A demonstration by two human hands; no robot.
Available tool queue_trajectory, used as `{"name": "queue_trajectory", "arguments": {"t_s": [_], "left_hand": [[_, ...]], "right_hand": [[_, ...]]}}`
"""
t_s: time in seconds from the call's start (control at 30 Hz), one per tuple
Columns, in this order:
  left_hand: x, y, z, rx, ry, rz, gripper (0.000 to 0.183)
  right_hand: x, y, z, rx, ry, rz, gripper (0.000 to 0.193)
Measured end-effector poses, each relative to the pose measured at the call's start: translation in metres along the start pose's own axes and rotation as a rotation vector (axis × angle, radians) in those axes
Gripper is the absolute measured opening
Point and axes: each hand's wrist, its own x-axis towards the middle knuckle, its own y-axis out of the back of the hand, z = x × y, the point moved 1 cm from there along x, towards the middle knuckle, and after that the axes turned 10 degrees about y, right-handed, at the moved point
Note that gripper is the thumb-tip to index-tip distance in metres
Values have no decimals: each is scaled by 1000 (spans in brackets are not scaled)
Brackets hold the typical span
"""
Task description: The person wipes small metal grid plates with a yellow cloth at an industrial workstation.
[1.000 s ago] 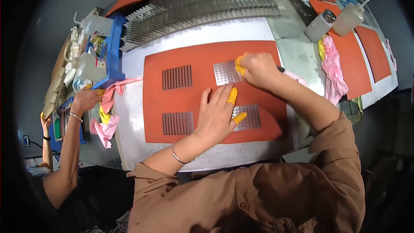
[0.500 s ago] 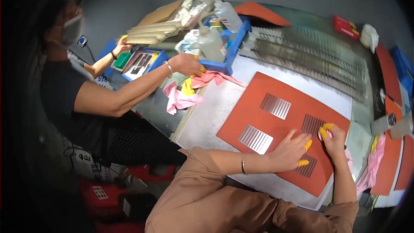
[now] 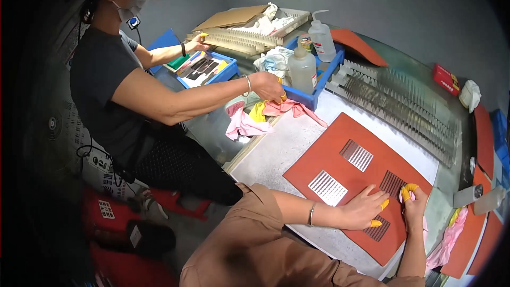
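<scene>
An orange-red mat (image 3: 311,160) carries several thin metal plates with rows of slots: a half-bright one (image 3: 356,155), a bright one (image 3: 328,187), a dark one (image 3: 392,182) and one by my left hand (image 3: 378,229). My left hand (image 3: 366,210) lies flat on the mat with its fingers apart, between the two right-hand plates. Yellow finger cots cover some fingertips on both hands. At the right edge of the upper dark plate, my right hand (image 3: 414,204) is closed on a pink cloth (image 3: 408,196), mostly hidden by the fingers.
To the left, a masked co-worker (image 3: 143,79) rests a hand (image 3: 270,86) by a blue tray (image 3: 307,99) of squeeze bottles. Pink and yellow cloths (image 3: 247,123) lie below it. Slotted racks (image 3: 393,109) stand beyond the mat. At right are bottles (image 3: 467,196) and another pink cloth (image 3: 449,239).
The view has shifted, so the scene sits further right and lower. My right hand has moved slightly along the dark plate's right edge. My left hand stays about where it was.
</scene>
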Motion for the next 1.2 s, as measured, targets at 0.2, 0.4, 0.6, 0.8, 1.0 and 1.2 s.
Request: {"name": "queue_trajectory", "arguments": {"t_s": [0.2,0.4,0.6,0.8,1.0,1.2], "left_hand": [[-4,10,-1,-202,31,-19,45],[-20,114,-79,-747,677,228,33],[-41,134,-216,-1245,1101,566,37],[16,116,-239,-1430,1188,530,55],[-6,118,-264,-1468,1111,642,65],[21,106,-257,-1523,1039,707,43]], "right_hand": [[0,-4,-14,75,8,2,4],[-6,3,14,-7,-31,25,8],[-2,0,3,-21,43,10,7],[-11,8,-2,82,-88,5,1],[0,-5,-12,65,9,-27,3],[-5,5,-14,-343,197,83,6]]}}
